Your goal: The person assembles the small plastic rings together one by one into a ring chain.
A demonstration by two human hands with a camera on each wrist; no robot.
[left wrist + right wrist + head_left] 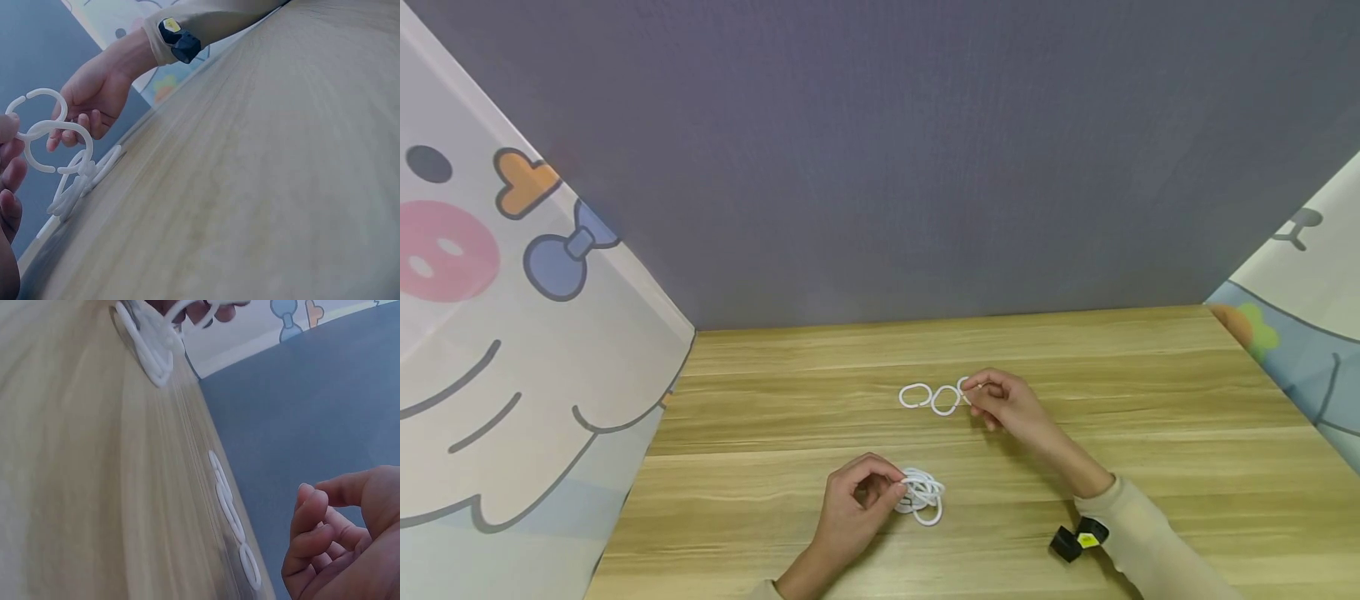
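Observation:
My left hand (856, 510) pinches a white plastic C-shaped link (62, 105) between thumb and fingertips, at the left side of a tangled pile of such links (927, 497). In the left wrist view another link (89, 140) crosses the pinched one, and the rest of the pile sits on the table behind. Farther back, a short row of joined white links (915, 396) lies flat on the table. Over the row's right end hovers my right hand (1013, 410), its fingers loosely bent. The right wrist view shows that hand (337, 540) apart from the row, holding nothing visible.
The wood-grain table (760, 392) meets a tall grey panel (880, 183) at the back. Cartoon-printed panels (550, 358) stand on the left and right. A black device with a yellow label (1078, 538) is at the right wrist.

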